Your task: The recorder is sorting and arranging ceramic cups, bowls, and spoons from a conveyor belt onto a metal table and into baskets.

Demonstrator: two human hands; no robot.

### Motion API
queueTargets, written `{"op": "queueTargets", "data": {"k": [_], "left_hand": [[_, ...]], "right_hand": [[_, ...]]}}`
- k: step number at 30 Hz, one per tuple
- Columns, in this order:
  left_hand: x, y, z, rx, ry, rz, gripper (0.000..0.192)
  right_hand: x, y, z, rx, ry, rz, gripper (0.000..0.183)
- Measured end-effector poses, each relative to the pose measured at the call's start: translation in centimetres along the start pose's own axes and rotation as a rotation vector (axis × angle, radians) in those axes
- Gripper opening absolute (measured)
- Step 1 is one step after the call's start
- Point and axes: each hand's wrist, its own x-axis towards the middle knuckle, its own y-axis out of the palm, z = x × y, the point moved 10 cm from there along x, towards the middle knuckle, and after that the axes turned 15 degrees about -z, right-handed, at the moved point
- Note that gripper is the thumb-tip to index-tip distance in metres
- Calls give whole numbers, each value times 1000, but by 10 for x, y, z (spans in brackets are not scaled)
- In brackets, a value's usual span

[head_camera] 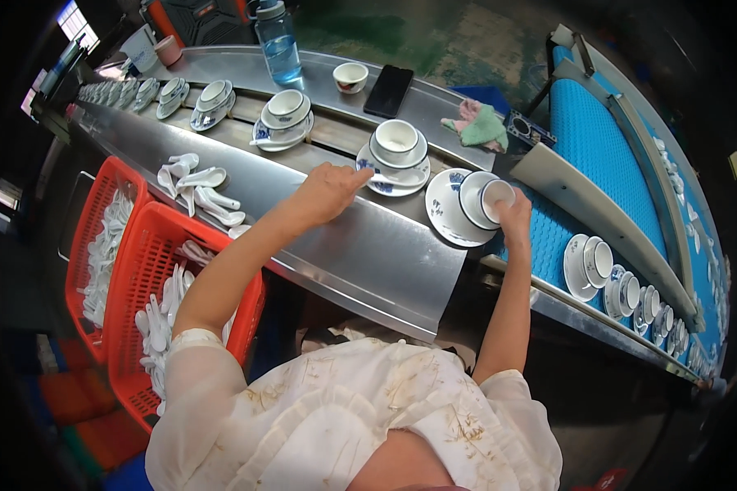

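Observation:
My left hand (328, 193) pinches the handle end of a white spoon (402, 178), which lies on a blue-patterned saucer plate (384, 188). Behind the spoon, a white cup (397, 136) with a dark rim sits in a bowl (421, 156) on that same plate. My right hand (517, 215) grips another white cup (497, 193), thumb inside its rim and fingers outside. This cup is nested in a bowl (470, 202) on a larger-looking plate (445, 224), at the junction of the metal table and the blue belt.
More dish sets (282, 119) line the channel leftward. Loose spoons (202, 178) lie on the steel table (368, 258); red baskets (178, 221) hold many others. A water bottle (280, 55), bowl (350, 78), phone (389, 92) and cloth (482, 127) sit behind. Dish sets (583, 270) stand on the blue conveyor (602, 153).

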Motion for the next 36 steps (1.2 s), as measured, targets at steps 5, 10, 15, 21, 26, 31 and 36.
{"op": "queueTargets", "data": {"k": [5, 10, 15, 21, 26, 31, 36], "left_hand": [[-6, 23, -8, -221, -80, 48, 39], [5, 57, -3, -983, -820, 146, 57], [7, 60, -6, -1168, -841, 105, 56], [-13, 32, -13, -1112, -563, 252, 37], [-39, -1, 35, -694, -405, 113, 33], [-114, -53, 130, 0, -329, 293, 40], [-142, -43, 156, -45, -390, 306, 58]], "right_hand": [[-8, 18, 14, 90, 42, 16, 35], [-31, 41, 44, 130, 31, 168, 41], [-41, 60, 33, 113, 76, 255, 47], [-47, 88, 63, 112, 54, 338, 55], [-49, 94, 88, 22, -192, 584, 48], [35, -55, 38, -44, -256, 109, 38], [86, -144, -50, -372, -310, 127, 49]]}}
